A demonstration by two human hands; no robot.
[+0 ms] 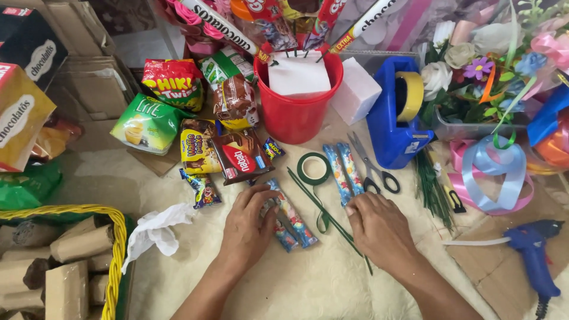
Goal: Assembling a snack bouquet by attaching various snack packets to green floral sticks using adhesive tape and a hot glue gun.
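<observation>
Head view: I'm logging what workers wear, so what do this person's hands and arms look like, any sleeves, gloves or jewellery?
Both the left hand and the right hand are bare: no gloves, rings or watch visible. The forearms are uncovered down to the frame's edge, with no sleeves in sight. Fingernails are short and unpainted.

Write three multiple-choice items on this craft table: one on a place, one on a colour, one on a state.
1. Where do the scissors lie?
A. in the basket
B. beside the tape dispenser
C. in the bucket

2. What colour is the bucket?
A. red
B. yellow
C. white

3. What is the left hand doing?
A. holding the glue gun
B. hanging in the air
C. resting on candy packets

Key: 1 B, they lie just left of the blue dispenser's base. 2 A, its wall is plainly red. 3 C, its fingers lie flat over the packets.
</observation>
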